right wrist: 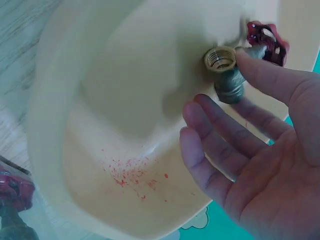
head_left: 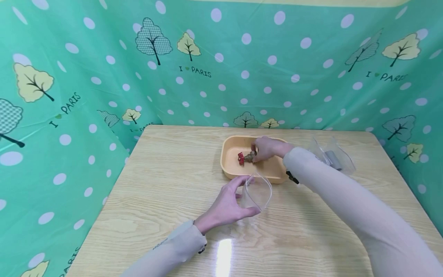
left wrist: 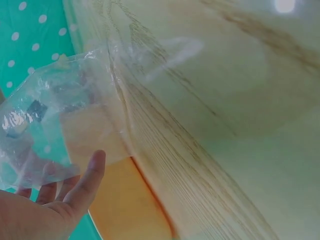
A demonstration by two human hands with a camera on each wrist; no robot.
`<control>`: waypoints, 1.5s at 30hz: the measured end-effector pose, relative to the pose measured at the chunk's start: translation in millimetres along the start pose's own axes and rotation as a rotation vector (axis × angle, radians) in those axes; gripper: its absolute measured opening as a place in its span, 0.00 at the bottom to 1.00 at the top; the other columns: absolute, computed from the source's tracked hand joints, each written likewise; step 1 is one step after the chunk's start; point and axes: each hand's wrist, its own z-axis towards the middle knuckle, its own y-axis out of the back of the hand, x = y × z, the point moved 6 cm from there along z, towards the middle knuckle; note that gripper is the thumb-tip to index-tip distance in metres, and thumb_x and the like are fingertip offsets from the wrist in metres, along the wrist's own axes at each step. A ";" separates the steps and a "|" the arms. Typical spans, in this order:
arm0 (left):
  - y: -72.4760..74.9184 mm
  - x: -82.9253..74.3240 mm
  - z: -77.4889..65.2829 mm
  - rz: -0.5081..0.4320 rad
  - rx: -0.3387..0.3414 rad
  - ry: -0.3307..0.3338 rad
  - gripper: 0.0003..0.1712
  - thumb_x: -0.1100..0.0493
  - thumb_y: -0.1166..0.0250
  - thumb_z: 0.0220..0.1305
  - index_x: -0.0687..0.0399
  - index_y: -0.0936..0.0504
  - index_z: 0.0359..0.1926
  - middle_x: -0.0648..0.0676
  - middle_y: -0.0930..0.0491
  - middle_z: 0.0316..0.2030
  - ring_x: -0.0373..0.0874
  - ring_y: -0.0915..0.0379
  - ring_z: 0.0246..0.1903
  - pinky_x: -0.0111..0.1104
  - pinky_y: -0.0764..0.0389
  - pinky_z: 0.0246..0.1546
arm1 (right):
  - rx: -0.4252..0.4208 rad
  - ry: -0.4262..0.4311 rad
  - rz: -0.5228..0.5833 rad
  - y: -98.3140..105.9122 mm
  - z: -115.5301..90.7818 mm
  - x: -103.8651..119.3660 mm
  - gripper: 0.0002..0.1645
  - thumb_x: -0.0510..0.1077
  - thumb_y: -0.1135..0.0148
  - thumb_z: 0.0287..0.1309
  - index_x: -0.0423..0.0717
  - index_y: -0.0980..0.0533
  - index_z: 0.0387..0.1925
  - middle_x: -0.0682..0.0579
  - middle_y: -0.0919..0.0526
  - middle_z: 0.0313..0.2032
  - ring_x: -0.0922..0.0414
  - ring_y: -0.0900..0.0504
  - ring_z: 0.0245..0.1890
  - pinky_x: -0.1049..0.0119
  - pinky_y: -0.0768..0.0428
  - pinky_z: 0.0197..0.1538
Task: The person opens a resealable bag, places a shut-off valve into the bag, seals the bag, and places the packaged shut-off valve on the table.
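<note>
In the head view, my right hand reaches into a peach plastic tray and holds a brass valve with a red handwheel. The right wrist view shows the thumb on the valve body, its threaded opening facing the camera. The other fingers curve loosely below. Just in front of the tray, my left hand holds a clear plastic bag, thumb and fingers spread around its wide mouth. No item shows inside that bag.
Right of the tray lies another clear bag with a grey cylindrical part. A second red-handled valve appears at the right wrist view's left edge. Red specks dot the tray floor. Green patterned cloth hangs behind the wooden table.
</note>
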 end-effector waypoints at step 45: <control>-1.4 11.9 -0.5 0.017 -0.087 -0.004 0.45 0.60 0.20 0.50 0.47 0.26 0.70 0.46 0.23 0.64 0.49 0.28 0.65 0.38 0.15 0.51 | -0.325 0.133 0.299 11.2 -46.2 11.4 0.17 0.37 0.22 0.56 0.34 0.19 0.43 0.47 0.15 0.33 0.53 0.18 0.33 0.60 0.16 0.38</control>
